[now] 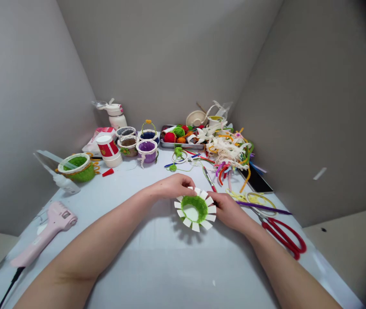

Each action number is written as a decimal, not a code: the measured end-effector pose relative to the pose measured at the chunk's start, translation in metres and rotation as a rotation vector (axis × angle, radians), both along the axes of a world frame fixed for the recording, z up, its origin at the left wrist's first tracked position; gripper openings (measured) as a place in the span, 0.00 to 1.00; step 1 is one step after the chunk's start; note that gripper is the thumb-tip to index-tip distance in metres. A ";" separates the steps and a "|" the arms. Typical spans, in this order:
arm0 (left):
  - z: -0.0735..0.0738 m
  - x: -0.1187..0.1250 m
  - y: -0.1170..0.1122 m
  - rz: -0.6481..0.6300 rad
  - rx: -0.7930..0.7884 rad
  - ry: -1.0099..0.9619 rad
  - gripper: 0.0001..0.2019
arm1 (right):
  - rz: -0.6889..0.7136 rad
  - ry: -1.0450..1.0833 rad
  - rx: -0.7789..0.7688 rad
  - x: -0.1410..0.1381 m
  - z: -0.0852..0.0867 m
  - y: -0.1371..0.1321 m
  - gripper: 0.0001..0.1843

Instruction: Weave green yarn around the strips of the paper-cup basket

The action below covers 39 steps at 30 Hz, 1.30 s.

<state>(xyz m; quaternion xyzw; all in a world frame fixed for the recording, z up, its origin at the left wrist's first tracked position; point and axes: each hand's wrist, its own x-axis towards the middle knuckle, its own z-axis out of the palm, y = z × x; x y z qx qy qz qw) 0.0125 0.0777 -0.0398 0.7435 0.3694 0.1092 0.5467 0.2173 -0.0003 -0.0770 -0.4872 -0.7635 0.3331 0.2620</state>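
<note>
A white paper cup [192,212] has its rim cut into strips that fan outward like petals. Green yarn [205,206] lines the inside of its wall, and the white bottom shows. My left hand [179,186] grips the strips at the far rim, thumb and fingers closed. On the right side, my right hand [224,206] is closed on the cup's edge; some of its fingers are hidden behind the strips. Small balls of green yarn [173,168] lie on the table beyond the cup.
A pink glue gun [46,238] lies at left near a green basket [79,169]. Red-handled scissors [284,236] and a purple stick [263,207] lie at right. Behind are small baskets [147,152], a yarn tray [183,145], and heaped white strips [226,146].
</note>
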 end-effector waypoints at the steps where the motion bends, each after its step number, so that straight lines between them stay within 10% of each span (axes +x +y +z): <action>1: 0.001 0.000 0.001 -0.005 -0.005 0.003 0.12 | -0.002 0.002 0.001 0.000 0.000 0.000 0.08; 10: 0.011 0.014 0.014 -0.194 0.049 0.067 0.15 | -0.014 -0.025 0.031 -0.001 0.003 0.000 0.09; 23: -0.002 0.014 0.002 -0.001 0.117 0.060 0.13 | -0.189 0.013 0.006 0.020 0.030 -0.002 0.13; 39: 0.000 0.016 -0.003 0.023 0.127 0.061 0.11 | -0.006 -0.743 0.313 -0.028 0.063 -0.023 0.12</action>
